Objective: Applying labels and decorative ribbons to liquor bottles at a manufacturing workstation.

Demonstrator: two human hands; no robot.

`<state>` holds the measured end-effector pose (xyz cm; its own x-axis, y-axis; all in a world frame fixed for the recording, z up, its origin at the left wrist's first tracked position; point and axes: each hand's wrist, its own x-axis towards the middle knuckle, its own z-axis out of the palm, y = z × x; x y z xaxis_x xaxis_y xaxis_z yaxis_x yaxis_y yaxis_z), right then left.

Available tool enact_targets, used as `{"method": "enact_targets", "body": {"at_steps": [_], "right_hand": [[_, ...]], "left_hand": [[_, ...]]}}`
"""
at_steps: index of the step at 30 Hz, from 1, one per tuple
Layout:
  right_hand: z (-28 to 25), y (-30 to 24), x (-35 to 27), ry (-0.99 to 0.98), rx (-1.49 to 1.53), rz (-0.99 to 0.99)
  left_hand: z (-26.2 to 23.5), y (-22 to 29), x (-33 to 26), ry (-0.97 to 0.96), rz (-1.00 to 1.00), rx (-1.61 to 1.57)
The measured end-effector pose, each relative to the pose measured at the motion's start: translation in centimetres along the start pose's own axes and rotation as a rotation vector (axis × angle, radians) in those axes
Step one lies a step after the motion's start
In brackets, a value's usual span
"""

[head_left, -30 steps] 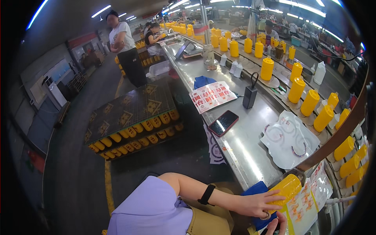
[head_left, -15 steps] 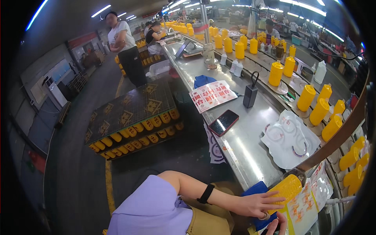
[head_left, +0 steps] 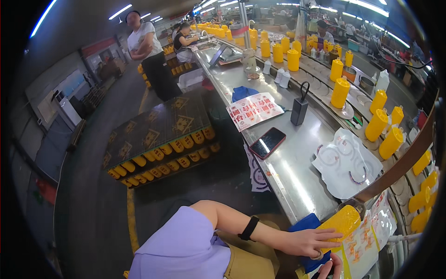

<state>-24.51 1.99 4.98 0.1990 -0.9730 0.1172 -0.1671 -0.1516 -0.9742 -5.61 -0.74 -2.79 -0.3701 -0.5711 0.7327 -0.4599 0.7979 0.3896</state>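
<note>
One yellow bottle (head_left: 343,222) under our left hand (head_left: 310,242).
It lies tilted, long axis running up-right from our flat, open fingers; our right hand (head_left: 331,269) sits below, grip unclear.

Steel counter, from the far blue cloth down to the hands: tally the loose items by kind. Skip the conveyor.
phone: 1
dark box with a loop: 1
red-and-white printed sheet: 1
white sheet with rings: 1
blue cloth: 2
yellow cylinder under the left hand: 1
Total: 7
</note>
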Motion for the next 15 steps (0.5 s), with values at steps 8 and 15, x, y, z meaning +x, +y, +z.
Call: {"method": "enact_targets", "body": {"at_steps": [8,15], "right_hand": [[-1.0,0.7,-0.5,0.058,-0.018,0.072],[-1.5,-0.5,-0.3,0.15,-0.101,0.062]], "left_hand": [[-0.4,-0.8,-2.6,-0.107,-0.264,-0.187],[-1.8,-0.2,-1.5,0.23,-0.618,-0.184]]}}
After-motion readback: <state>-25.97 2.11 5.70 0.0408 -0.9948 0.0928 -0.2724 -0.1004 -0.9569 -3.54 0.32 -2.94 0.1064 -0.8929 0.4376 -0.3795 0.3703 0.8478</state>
